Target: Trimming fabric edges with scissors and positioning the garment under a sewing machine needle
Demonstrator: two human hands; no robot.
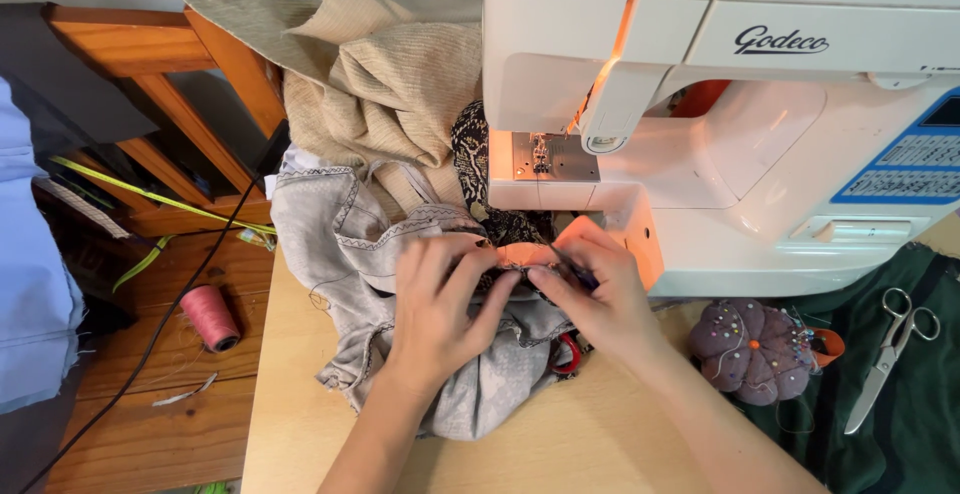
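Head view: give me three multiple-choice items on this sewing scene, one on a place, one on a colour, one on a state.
1. Where do the scissors lie?
A. On dark green fabric right of the pincushion
B. On the floor by the thread spool
C. On top of the sewing machine

2. What colour is the thread spool on the floor?
A. Blue
B. Pink
C. Yellow

3. What are the hands doing?
A. Resting flat on bare table
B. Both pinching grey fabric in front of the machine
C. One lifting the scissors

Answers:
1. A, they rest on the green fabric beside the purple pincushion.
2. B, its winding is plainly pink.
3. B, the left hand and right hand meet on the grey fabric before the sewing machine.
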